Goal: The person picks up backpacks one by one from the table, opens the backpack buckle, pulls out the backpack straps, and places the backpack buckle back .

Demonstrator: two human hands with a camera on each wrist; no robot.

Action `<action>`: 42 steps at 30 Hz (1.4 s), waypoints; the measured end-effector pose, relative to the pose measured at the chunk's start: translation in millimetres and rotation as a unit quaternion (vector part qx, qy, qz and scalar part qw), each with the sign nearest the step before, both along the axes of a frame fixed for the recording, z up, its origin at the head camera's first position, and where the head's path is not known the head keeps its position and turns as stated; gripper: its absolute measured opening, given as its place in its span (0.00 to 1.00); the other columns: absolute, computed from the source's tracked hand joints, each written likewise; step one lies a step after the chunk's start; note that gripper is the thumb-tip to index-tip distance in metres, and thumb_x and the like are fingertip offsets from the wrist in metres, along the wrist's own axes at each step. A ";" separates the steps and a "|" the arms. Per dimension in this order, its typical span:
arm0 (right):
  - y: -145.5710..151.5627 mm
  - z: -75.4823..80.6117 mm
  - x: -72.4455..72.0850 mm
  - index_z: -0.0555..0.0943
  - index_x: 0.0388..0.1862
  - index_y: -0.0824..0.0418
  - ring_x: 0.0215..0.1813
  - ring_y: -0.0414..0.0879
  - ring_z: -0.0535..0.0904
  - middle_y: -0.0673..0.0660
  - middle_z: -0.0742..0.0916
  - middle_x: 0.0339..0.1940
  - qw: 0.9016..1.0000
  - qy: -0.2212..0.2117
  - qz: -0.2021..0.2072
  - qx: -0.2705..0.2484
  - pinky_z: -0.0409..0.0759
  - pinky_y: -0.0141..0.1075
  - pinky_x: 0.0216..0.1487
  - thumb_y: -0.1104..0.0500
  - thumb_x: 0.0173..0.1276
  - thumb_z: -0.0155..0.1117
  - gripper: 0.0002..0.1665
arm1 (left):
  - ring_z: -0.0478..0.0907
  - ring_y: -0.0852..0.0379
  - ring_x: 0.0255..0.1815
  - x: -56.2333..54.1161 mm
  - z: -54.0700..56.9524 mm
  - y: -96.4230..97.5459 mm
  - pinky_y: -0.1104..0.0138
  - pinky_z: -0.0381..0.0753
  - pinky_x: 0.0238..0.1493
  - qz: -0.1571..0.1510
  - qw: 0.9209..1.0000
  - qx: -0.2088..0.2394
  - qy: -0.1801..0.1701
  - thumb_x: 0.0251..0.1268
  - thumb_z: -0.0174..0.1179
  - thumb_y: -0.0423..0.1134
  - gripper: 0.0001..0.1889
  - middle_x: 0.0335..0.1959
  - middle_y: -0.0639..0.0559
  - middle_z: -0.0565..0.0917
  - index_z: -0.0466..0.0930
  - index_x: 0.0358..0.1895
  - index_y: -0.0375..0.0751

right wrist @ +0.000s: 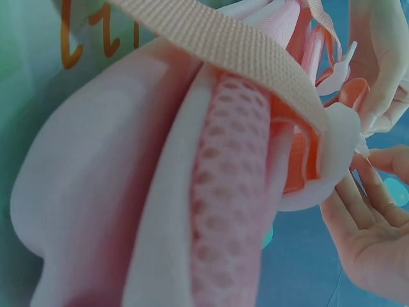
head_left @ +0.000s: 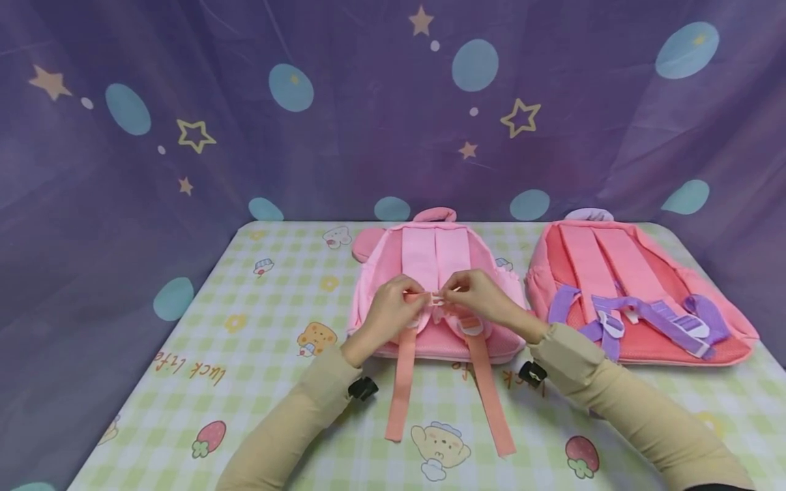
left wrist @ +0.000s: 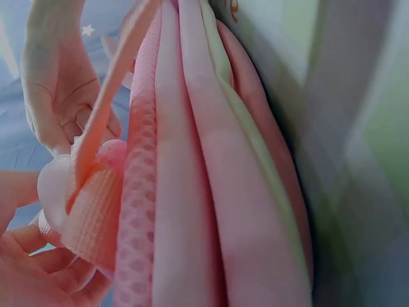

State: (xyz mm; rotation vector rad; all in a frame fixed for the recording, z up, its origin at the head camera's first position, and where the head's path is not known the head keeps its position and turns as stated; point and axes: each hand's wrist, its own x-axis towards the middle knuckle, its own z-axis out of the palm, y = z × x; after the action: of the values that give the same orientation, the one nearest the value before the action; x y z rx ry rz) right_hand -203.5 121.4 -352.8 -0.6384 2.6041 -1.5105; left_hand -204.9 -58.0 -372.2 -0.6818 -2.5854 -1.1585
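Note:
A light pink backpack [head_left: 503, 337] lies strap side up on the checked cloth. Above its middle, both hands meet at a small pale buckle [head_left: 437, 299]. My left hand [head_left: 394, 308] pinches the buckle's left part, and my right hand [head_left: 479, 294] pinches the right part. The two parts sit close together; fingers hide whether they are joined. Two orange webbing straps [head_left: 402, 392] hang from the shoulder straps toward the near edge. In the right wrist view, my right hand [right wrist: 377, 236] is below and the fingertips meet beside a white strap adjuster [right wrist: 342, 153].
A coral backpack [head_left: 663, 334] with purple straps [head_left: 669, 324] lies to the right, beside the pink one. Green-and-white checked cloth [head_left: 258, 382] with printed cartoons covers the table. Behind hangs a purple curtain [head_left: 368, 157] with stars and balloons.

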 end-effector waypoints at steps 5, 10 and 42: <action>2.9 -12.2 -7.7 0.81 0.28 0.70 0.28 0.45 0.77 0.59 0.84 0.26 1.000 0.008 -0.009 0.001 0.74 0.27 0.28 0.65 0.57 0.60 0.06 | 0.72 0.60 0.29 0.1 -1.8 -1.4 0.71 0.71 0.32 -0.005 0.999 0.032 -0.008 0.53 0.61 0.35 0.05 0.26 0.50 0.79 0.80 0.26 0.37; 3.4 -13.4 -7.6 0.81 0.28 0.69 0.27 0.40 0.76 0.58 0.84 0.26 1.000 0.015 -0.018 -0.003 0.74 0.28 0.29 0.66 0.56 0.60 0.06 | 0.72 0.60 0.28 0.6 -1.5 -1.9 0.72 0.71 0.30 -0.002 0.999 0.035 -0.003 0.53 0.62 0.36 0.06 0.26 0.50 0.80 0.80 0.27 0.36; 4.8 -19.7 -6.8 0.76 0.28 0.72 0.25 0.40 0.77 0.59 0.84 0.23 0.992 -0.096 -0.038 -0.078 0.74 0.28 0.25 0.66 0.57 0.59 0.07 | 0.77 0.53 0.41 7.1 2.1 -8.5 0.64 0.74 0.40 -0.059 0.997 0.030 -0.028 0.57 0.58 0.36 0.05 0.38 0.46 0.82 0.77 0.28 0.38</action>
State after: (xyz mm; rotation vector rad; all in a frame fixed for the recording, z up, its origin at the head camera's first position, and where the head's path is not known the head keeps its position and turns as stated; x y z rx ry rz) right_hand -210.3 126.2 -372.5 -0.3853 2.4111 -1.7166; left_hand -197.8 -66.5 -370.1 -0.8094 -2.5736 -1.3033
